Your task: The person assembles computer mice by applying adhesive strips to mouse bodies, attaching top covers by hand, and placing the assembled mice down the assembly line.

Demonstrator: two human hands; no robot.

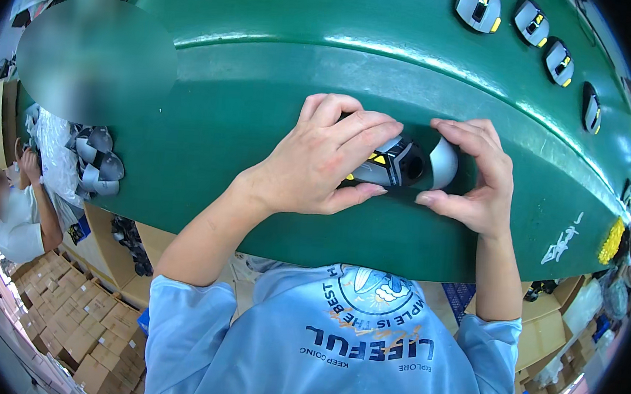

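Observation:
My left hand (315, 156) is wrapped over a computer mouse (396, 166), dark grey and black with yellow accents, whose right end shows an open black part. Just to the right, a smooth silver-grey curved mouse cover (444, 164) sits between the thumb and fingers of my right hand (491, 177). A narrow gap separates the cover from the mouse body. Part of the mouse is hidden beneath my left fingers. Both hands are over the green table (209, 129), near its front edge.
Several grey mice with yellow marks (559, 62) stand at the far right. Curved grey covers (99, 161) are piled at left by a clear plastic bag (56, 151). Thin white pieces (562, 242) and a yellow bundle (611, 241) lie right. Another person (21, 218) is at far left, near cartons (84, 312).

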